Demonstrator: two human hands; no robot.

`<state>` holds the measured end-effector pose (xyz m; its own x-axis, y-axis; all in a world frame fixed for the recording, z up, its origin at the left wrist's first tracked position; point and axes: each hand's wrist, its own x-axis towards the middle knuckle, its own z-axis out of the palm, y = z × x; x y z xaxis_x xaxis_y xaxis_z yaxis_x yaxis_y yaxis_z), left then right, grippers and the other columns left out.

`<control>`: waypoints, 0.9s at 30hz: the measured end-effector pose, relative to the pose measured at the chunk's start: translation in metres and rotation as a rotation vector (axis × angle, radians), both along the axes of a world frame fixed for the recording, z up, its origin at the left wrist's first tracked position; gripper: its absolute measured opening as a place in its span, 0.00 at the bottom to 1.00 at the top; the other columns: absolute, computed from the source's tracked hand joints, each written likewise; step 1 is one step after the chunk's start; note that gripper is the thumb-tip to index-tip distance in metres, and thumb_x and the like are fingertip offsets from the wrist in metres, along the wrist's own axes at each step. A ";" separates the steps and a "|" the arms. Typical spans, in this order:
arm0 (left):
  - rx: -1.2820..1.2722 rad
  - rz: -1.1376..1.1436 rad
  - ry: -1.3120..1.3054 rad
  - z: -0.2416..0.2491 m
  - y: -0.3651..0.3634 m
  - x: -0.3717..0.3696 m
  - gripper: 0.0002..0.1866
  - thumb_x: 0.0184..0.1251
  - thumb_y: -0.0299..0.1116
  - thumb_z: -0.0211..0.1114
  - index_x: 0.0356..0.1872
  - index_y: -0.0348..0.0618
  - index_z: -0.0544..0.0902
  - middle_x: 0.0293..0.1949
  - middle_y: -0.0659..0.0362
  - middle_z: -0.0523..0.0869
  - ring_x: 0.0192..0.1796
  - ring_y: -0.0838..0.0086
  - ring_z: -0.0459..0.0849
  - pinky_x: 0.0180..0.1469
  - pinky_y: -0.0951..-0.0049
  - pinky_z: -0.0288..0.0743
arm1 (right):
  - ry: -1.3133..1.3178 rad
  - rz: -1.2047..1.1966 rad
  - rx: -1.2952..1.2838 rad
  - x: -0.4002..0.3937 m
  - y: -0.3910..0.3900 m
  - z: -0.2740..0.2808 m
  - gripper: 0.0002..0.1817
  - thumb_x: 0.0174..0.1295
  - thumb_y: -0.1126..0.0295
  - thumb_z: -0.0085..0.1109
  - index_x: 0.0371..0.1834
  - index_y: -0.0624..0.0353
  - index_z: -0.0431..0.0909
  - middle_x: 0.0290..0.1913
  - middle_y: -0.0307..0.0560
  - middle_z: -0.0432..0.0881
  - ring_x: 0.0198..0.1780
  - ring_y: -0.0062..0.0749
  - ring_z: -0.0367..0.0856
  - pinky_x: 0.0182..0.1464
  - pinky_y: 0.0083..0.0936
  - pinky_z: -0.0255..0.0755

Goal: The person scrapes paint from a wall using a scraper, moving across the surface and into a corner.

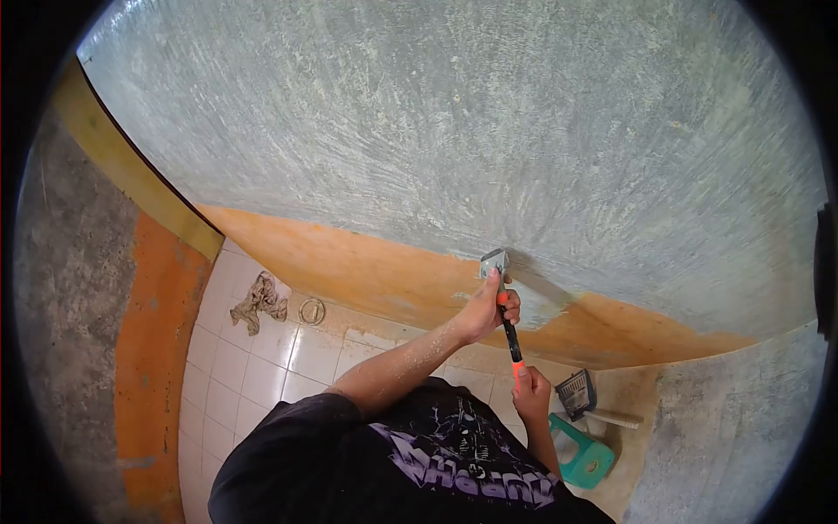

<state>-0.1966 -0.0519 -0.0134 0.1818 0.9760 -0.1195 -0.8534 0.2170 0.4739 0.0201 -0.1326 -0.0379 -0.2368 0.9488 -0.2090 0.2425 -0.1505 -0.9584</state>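
Note:
A scraper with a black and orange handle and a broad metal head is held in both hands. My left hand grips it just behind the head, thumb stretched along the top. Lower down, my right hand is closed around the orange end of the handle. The head rests at the wall, where the grey scraped surface meets the orange painted band. Pale flecks stick to my left forearm.
On the tiled floor lie a crumpled cloth and a ring-shaped roll. Near my right arm are a green stool, a black tray and a pale stick-like object. Another wall rises at right.

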 end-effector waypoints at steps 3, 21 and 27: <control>-0.030 0.073 0.013 0.009 -0.008 -0.015 0.29 0.72 0.70 0.36 0.44 0.53 0.63 0.26 0.64 0.62 0.28 0.74 0.63 0.38 0.67 0.65 | -0.093 0.014 0.055 -0.011 0.003 0.001 0.19 0.73 0.58 0.55 0.29 0.62 0.76 0.18 0.33 0.69 0.21 0.15 0.66 0.24 0.19 0.60; 0.006 0.047 -0.031 0.014 -0.007 -0.016 0.29 0.72 0.71 0.37 0.42 0.53 0.63 0.24 0.66 0.60 0.27 0.76 0.62 0.37 0.69 0.66 | -0.060 -0.007 0.028 -0.015 -0.003 0.017 0.18 0.71 0.57 0.58 0.30 0.62 0.77 0.19 0.31 0.68 0.19 0.14 0.64 0.21 0.19 0.57; 0.008 0.087 -0.073 0.005 -0.008 -0.023 0.28 0.72 0.70 0.39 0.44 0.54 0.64 0.24 0.66 0.61 0.26 0.76 0.64 0.36 0.69 0.66 | -0.077 -0.017 0.022 -0.024 -0.006 0.016 0.19 0.72 0.56 0.56 0.28 0.60 0.75 0.18 0.31 0.67 0.17 0.14 0.64 0.19 0.19 0.57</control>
